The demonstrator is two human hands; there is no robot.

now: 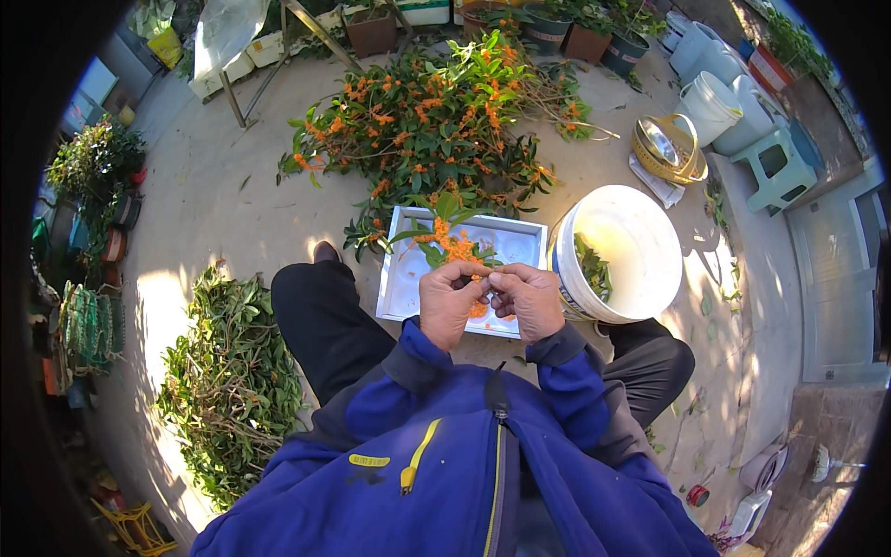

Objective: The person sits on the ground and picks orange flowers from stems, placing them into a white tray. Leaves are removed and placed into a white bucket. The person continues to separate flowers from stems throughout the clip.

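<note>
The flowering sprig (453, 243), its orange blossoms and green leaves pointing away from the person, was held above a white tray (388, 278). The left hand (447, 304) was nearly closed, thumb and forefinger pinching the sprig near its lower end. The right hand (526, 302) was closed too, thumb and forefinger pressed together right against the left fingertips; whether it gripped a blossom or the stem could not be told. Below the hands, loose orange petals (478, 311) lay in the tray. Just to the right, a large white bucket (650, 232) was tilted toward the person, with green leaves (592, 267) inside. Beyond the tray spread a heap of orange-flowered branches (418, 121); a pile of leafy cuttings (232, 390) lay on the ground (200, 195) to the left. Farther off at right were a woven basket (690, 169) and a pale green stool (772, 167).
</note>
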